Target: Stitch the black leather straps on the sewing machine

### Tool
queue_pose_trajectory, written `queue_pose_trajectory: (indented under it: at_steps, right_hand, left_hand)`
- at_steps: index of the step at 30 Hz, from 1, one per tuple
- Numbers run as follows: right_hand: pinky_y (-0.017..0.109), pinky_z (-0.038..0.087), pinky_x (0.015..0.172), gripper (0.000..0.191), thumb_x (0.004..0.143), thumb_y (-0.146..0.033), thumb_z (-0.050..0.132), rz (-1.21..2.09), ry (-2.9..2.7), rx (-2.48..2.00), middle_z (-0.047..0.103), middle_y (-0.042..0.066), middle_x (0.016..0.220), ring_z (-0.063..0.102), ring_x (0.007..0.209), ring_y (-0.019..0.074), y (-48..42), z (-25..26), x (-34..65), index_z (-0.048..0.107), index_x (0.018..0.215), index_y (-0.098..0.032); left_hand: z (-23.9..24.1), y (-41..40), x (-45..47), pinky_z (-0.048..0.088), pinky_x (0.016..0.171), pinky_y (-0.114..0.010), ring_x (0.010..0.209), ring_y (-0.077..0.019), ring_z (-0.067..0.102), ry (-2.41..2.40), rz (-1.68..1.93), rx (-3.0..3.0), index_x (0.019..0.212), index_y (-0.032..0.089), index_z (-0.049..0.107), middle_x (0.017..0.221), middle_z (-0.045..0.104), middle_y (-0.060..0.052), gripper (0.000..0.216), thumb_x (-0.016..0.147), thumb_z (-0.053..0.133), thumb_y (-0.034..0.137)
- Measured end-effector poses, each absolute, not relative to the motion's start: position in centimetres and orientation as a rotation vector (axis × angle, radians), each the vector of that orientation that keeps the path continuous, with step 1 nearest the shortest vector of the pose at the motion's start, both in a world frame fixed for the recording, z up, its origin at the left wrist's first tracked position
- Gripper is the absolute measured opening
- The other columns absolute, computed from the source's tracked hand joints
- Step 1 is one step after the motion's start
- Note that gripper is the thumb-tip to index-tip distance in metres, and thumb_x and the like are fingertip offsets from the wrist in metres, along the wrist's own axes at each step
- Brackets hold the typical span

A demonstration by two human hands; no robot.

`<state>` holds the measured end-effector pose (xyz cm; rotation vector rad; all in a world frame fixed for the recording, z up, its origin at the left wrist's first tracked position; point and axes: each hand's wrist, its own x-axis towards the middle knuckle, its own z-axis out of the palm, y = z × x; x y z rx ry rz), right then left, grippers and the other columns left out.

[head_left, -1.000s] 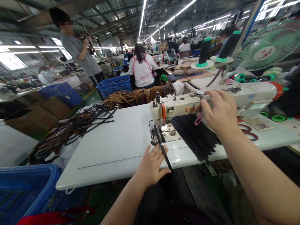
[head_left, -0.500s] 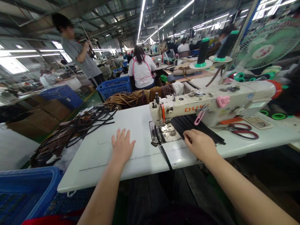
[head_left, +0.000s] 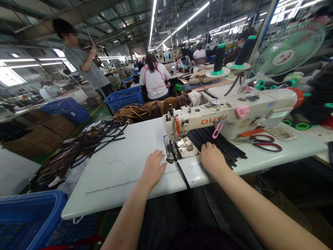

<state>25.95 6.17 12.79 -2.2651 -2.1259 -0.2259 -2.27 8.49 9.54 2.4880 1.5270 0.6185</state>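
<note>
My left hand (head_left: 154,171) is over the white table top, fingers apart and holding nothing, just left of the sewing machine's needle plate (head_left: 188,151). A narrow black strip (head_left: 183,174) runs from beside the presser foot down over the table's front edge. Under the sewing machine's arm (head_left: 231,113) lies a fanned bundle of black strips (head_left: 229,149). My right hand (head_left: 213,160) is closed at the left side of that bundle, fingers curled onto the strips. Its fingertips are partly hidden.
Red-handled scissors (head_left: 266,143) lie right of the bundle, near a small tray (head_left: 282,133). Black straps (head_left: 104,137) hang over the table's left end. A blue crate (head_left: 31,215) stands at lower left. Thread cones (head_left: 219,59) and a green fan (head_left: 288,52) stand behind; co-workers are farther back.
My left hand has moved right across the table toward the needle plate. The right hand stays at the black strips, its fingers curled further over; the strips' lower ends have fanned out slightly.
</note>
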Motion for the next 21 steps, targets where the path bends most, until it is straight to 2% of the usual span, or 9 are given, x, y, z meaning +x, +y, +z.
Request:
queue_pose_trajectory:
  at_steps: [4, 6, 8, 11, 13, 16, 18, 21]
  right_hand:
    - [0.039, 0.056, 0.074, 0.029, 0.096, -0.004, 0.043, -0.2, -2.121, -2.239, 0.067, 0.024, 0.107, 0.068, 0.099, 0.0342, 6.2, 12.5, 25.1, 0.07, 0.107, -0.003]
    - [0.039, 0.056, 0.072, 0.031, 0.096, -0.002, 0.041, -0.178, -2.109, -2.228, 0.068, 0.025, 0.105, 0.069, 0.098, 0.0347, 6.3, 12.5, 24.7, 0.07, 0.106, -0.003]
    - [0.04, 0.056, 0.071, 0.033, 0.095, -0.002, 0.039, -0.156, -2.084, -2.229, 0.068, 0.026, 0.104, 0.069, 0.097, 0.0361, 6.4, 12.6, 24.6, 0.071, 0.105, -0.002]
    - [0.041, 0.056, 0.074, 0.033, 0.095, -0.002, 0.04, -0.101, -2.056, -2.211, 0.069, 0.024, 0.103, 0.071, 0.097, 0.0356, 6.6, 13.0, 25.0, 0.071, 0.105, -0.003]
    - [0.039, 0.055, 0.077, 0.031, 0.095, -0.003, 0.041, -0.043, -2.033, -2.187, 0.07, 0.022, 0.104, 0.071, 0.096, 0.0327, 6.6, 13.2, 25.4, 0.071, 0.106, -0.006]
    - [0.034, 0.054, 0.081, 0.027, 0.096, -0.01, 0.047, 0.074, -1.965, -2.152, 0.071, 0.018, 0.109, 0.072, 0.094, 0.0265, 6.4, 13.4, 26.3, 0.07, 0.111, -0.009]
    - [0.029, 0.053, 0.079, 0.024, 0.094, -0.015, 0.051, 0.168, -1.94, -2.124, 0.073, 0.012, 0.102, 0.072, 0.09, 0.0218, 5.9, 13.1, 26.8, 0.07, 0.109, -0.013]
    - [0.026, 0.051, 0.07, 0.028, 0.087, -0.017, 0.052, 0.514, -1.79, -2.006, 0.073, 0.004, 0.087, 0.069, 0.076, 0.0175, 5.0, 12.1, 27.1, 0.07, 0.108, -0.016]
  left_hand:
    - [8.2, 8.4, 0.6, 0.05, 0.116, -0.046, 0.123, -0.0252, 0.064, 1.317, 0.842, 2.308, 0.108, 0.019, 0.074, 0.128, 0.069, -0.01, 0.035, 0.084, 0.06, -0.002]
    - [7.8, 8.6, 1.9, 0.051, 0.114, -0.044, 0.121, -0.0239, 0.065, 1.324, 0.919, 2.21, 0.101, 0.018, 0.074, 0.124, 0.07, -0.009, 0.032, 0.083, 0.06, -0.004]
    - [7.6, 9.0, 2.9, 0.053, 0.111, -0.044, 0.118, -0.0251, 0.066, 1.337, 0.975, 2.137, 0.099, 0.017, 0.074, 0.123, 0.069, -0.01, 0.025, 0.081, 0.068, 0.001]
    - [7.7, 9.8, 3.7, 0.055, 0.105, -0.043, 0.113, -0.0262, 0.067, 1.264, 1.015, 2.079, 0.1, 0.017, 0.074, 0.12, 0.069, -0.011, 0.018, 0.083, 0.078, 0.019]
    - [7.8, 10.4, 3.5, 0.056, 0.102, -0.04, 0.11, -0.0253, 0.068, 1.187, 1.042, 2.011, 0.097, 0.017, 0.075, 0.114, 0.071, -0.011, 0.018, 0.094, 0.068, 0.034]
    - [8.1, 11.2, 2.6, 0.057, 0.095, -0.038, 0.102, -0.0238, 0.071, 1.211, 1.06, 1.791, 0.094, 0.017, 0.075, 0.106, 0.075, -0.011, 0.048, 0.107, 0.039, 0.046]
    - [8.5, 12.1, 2.2, 0.058, 0.089, -0.036, 0.094, -0.023, 0.072, 1.299, 1.022, 1.715, 0.093, 0.016, 0.075, 0.101, 0.076, -0.011, 0.055, 0.109, 0.033, 0.047]
    - [9.3, 14.5, 2.2, 0.056, 0.091, -0.033, 0.096, -0.0225, 0.07, 1.449, 0.868, 1.94, 0.092, 0.017, 0.076, 0.1, 0.075, -0.009, 0.027, 0.1, 0.055, 0.032]
